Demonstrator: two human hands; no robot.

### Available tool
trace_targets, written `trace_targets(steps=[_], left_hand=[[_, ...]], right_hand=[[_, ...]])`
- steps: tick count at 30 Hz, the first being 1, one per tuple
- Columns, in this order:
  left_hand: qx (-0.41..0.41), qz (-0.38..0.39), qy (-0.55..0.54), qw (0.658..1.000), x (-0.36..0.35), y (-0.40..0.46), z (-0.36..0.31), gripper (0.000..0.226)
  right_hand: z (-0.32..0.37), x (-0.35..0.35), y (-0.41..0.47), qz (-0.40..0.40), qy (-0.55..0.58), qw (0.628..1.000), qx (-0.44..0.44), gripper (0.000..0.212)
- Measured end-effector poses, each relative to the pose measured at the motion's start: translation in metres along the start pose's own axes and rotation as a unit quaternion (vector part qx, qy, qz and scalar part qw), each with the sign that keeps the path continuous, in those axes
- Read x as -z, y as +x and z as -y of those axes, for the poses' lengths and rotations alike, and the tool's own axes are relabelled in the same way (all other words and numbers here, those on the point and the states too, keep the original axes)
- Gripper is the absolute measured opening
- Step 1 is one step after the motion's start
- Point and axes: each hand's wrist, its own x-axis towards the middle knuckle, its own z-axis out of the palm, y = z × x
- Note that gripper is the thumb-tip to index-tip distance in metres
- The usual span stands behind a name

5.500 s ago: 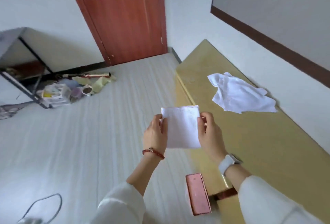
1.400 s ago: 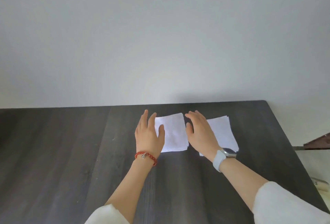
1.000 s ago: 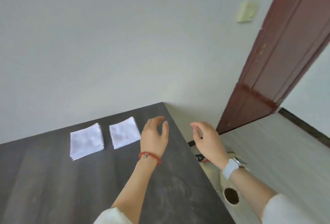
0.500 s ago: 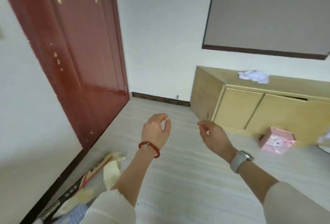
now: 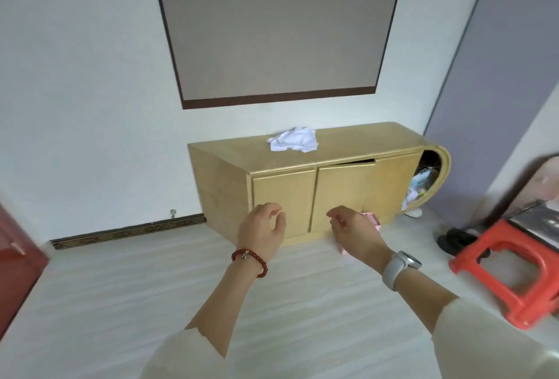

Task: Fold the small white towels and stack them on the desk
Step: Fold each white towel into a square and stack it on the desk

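Note:
A crumpled heap of small white towels [image 5: 292, 139] lies on top of a low yellow wooden cabinet [image 5: 305, 185] against the far wall. My left hand [image 5: 262, 230], with a red bead bracelet at the wrist, hangs in the air in front of the cabinet doors, fingers loosely curled, holding nothing. My right hand [image 5: 354, 232], with a white watch at the wrist, is beside it, also loosely curled and empty. Both hands are well short of the towels. The dark desk with the folded stacks is out of view.
A red plastic stool [image 5: 511, 269] stands at the right with a dark object behind it. A pink box [image 5: 372, 221] lies on the floor, partly hidden by my right hand. The cabinet's right end holds clutter [image 5: 422, 182]. A red door [image 5: 15, 245] edges the left.
I set the folded towel on the desk beside another stack, let go, then the view swung right past the door to the cabinet. Both hands stay empty and raised.

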Motion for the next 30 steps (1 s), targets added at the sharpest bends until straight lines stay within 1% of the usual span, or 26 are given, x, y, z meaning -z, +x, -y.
trace_targets(steps=[3,7,12,16,23,30], left_hand=[[-0.016,0.022,-0.007,1.0,-0.044,0.079,-0.017,0.022],[-0.049,0.068,-0.026,0.996,-0.11,0.164,-0.033,0.02],[-0.05,0.099,-0.022,0.994,-0.198,0.265,-0.028,0.02],[-0.002,0.104,-0.022,0.994,-0.252,0.351,-0.018,0.019],[0.068,0.103,0.027,0.992,-0.31,0.471,0.016,0.019],[0.144,0.179,0.069,0.971,-0.378,0.565,0.084,0.028]], right_hand=[[-0.029,0.021,0.063,-0.014,0.008,1.0,-0.024,0.027],[-0.085,0.035,0.142,-0.024,0.008,0.997,-0.073,0.025],[-0.161,0.035,0.25,-0.014,0.025,0.995,-0.098,0.026],[-0.211,0.036,0.355,0.019,0.035,0.995,-0.092,0.026],[-0.256,0.014,0.508,0.095,0.046,0.99,-0.09,0.026],[-0.3,-0.053,0.632,0.153,0.039,0.984,-0.083,0.024]])
